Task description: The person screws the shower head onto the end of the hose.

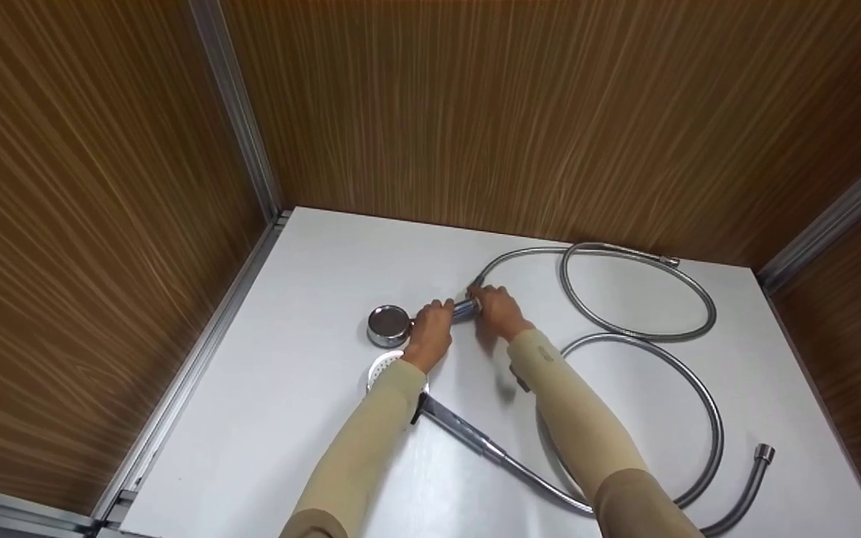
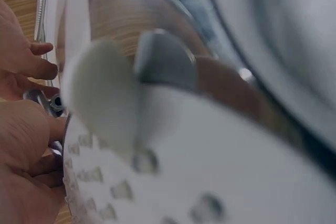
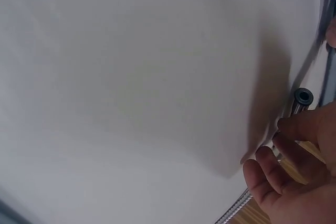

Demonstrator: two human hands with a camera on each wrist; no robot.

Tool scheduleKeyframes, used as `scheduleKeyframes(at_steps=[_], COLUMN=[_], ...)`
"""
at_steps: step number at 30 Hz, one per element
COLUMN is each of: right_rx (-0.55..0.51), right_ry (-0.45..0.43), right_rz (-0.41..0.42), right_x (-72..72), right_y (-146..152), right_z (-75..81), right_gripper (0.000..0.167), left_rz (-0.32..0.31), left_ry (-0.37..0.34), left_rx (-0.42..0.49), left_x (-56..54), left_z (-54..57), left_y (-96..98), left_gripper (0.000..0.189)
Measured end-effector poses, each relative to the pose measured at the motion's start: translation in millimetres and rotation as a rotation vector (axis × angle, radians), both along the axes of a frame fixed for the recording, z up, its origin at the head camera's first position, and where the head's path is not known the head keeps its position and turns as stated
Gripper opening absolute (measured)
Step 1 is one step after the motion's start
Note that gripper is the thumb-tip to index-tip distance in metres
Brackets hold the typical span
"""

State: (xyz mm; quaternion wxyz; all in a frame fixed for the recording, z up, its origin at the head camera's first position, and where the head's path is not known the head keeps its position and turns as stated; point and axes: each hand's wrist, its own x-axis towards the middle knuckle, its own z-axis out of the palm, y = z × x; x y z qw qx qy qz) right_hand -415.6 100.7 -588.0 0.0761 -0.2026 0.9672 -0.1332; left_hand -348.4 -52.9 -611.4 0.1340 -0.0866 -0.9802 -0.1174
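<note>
Centre frame, the left hand (image 1: 432, 334) curls its fingers round a chrome shower head (image 1: 389, 324); the right hand (image 1: 501, 311) pinches a metal hose (image 1: 712, 306). Sleeve tag (image 1: 545, 353) illegible. White tabletop (image 1: 281, 329), wood-grain walls (image 1: 430, 112).

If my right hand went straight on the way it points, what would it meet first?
Probably the upper metal shower hose, where it arcs just beyond your right hand, though depth is unclear.

Right of the dark-faced shower head (image 1: 388, 325), cannot see all the handle (image 1: 465, 310) under the left hand (image 1: 429, 334); just below it, cannot see all the perforated head (image 1: 380, 366) under the left sleeve (image 1: 387, 407).
</note>
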Motion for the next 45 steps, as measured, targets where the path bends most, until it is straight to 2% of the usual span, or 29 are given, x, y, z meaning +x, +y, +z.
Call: scheduleKeyframes(at_steps=[4,11,14,17,20,22,24,29,32,35,39,42,45], right_rx=[0.027,0.012,0.008,0.042,0.107,0.134,0.137,0.12,0.093,0.057,0.034,0.036,0.037], right_ry=[0.034,0.109,0.177,0.216,0.18,0.144,0.124,0.138,0.092,0.003,-0.099,-0.123,-0.091], right_rz=[-0.006,0.005,0.018,0.032,0.033,0.03,0.031,0.045,0.021,-0.016,-0.038,-0.016,0.029], right_x=[-3.1,-7.3,-6.9,-7.3,-7.5,-7.4,-7.3,-5.3,-2.3,0.8,4.3,5.8,6.7], right_y=[3,6,8,9,11,13,18,28,31,29,19,12,5], right_z=[-3.4,-7.5,-5.8,-3.2,-2.3,-2.1,-1.5,0.6,2.2,5.2,11.0,13.2,11.9], right_gripper=[0.041,0.031,0.036,0.052,0.057,0.053,0.047,0.039,0.038,0.044,0.064,0.08,0.077], left_rz=[-0.03,-0.033,-0.044,-0.046,-0.043,-0.047,-0.052,-0.069,-0.096,-0.103,-0.086,-0.08,-0.078], left_ry=[-0.022,-0.043,-0.071,-0.082,-0.072,-0.062,-0.051,-0.048,-0.052,-0.057,-0.053,-0.028,0.007], left_rx=[0.017,0.015,0.012,0.0,-0.011,-0.014,-0.015,-0.023,-0.017,-0.005,0.001,0.0,0.009], left_x=[0.8,0.7,0.4,0.0,-0.1,-0.6,-1.5,-2.9,-2.4,-0.9,1.4,3.6,6.0], left_z=[1.7,1.0,1.8,3.0,3.8,4.0,4.3,4.8,4.6,3.3,1.1,-0.9,-2.9], left_y=[-1.6,-7.2,-7.5,-6.4,-5.7,-4.5,-2.0,2.2,2.8,0.6,-4.9,-9.7,-15.9], left_gripper=[0.05,0.053,0.055,0.054,0.051,0.05,0.049,0.052,0.052,0.051,0.051,0.049,0.047])
